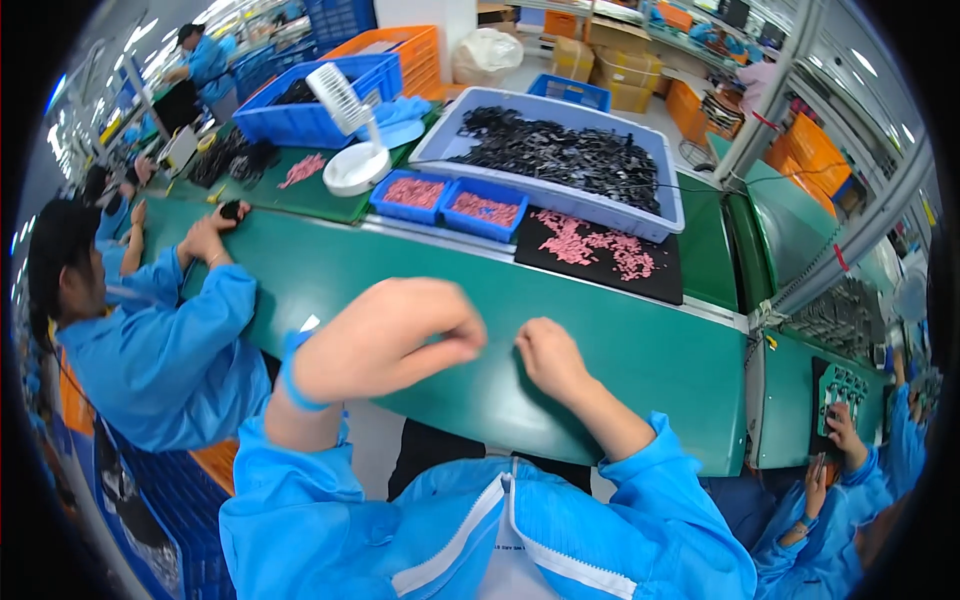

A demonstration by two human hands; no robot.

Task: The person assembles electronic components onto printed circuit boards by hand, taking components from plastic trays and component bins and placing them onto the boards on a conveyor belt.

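Head view: a green worktable [650,370], a black mat [660,286] at its far edge, then the left hand [400,335] (motion-blurred) and right hand [550,355], both curled; whether they grip anything, I cannot tell. Pink pieces [570,245] lie scattered on the mat.

The tabletop [680,370] is plain green, the mat [665,286] black, the pieces [570,247] pink. The small bins [403,213] are blue, the tub [550,196] pale lavender, its parts [570,150] black. The fan [338,98] is white, the wearer's jacket [650,520] bright blue.
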